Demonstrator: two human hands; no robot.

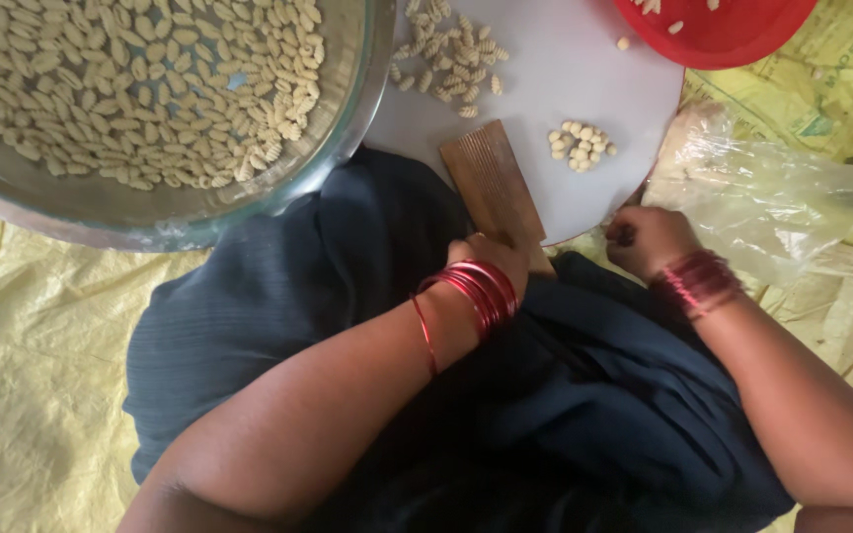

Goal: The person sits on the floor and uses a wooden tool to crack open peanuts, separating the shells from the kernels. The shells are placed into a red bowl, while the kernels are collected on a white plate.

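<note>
While the wide steel bowl (pixel 348 118) of ridged dough shells crowded the left, the left hand (pixel 491 262) was closed on the near end of the stiff, light, ridged wooden board (pixel 491 183). Rightward, soft dough pellets (pixel 581 144) lay near the round grey board's edge (pixel 644 168); the right hand (pixel 649 240) was pinched shut, contents unclear.

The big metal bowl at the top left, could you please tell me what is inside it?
The metal bowl holds many small ridged, curled dough shells spread across its bottom. Its upper and left parts lie outside the picture, unseen.
</note>
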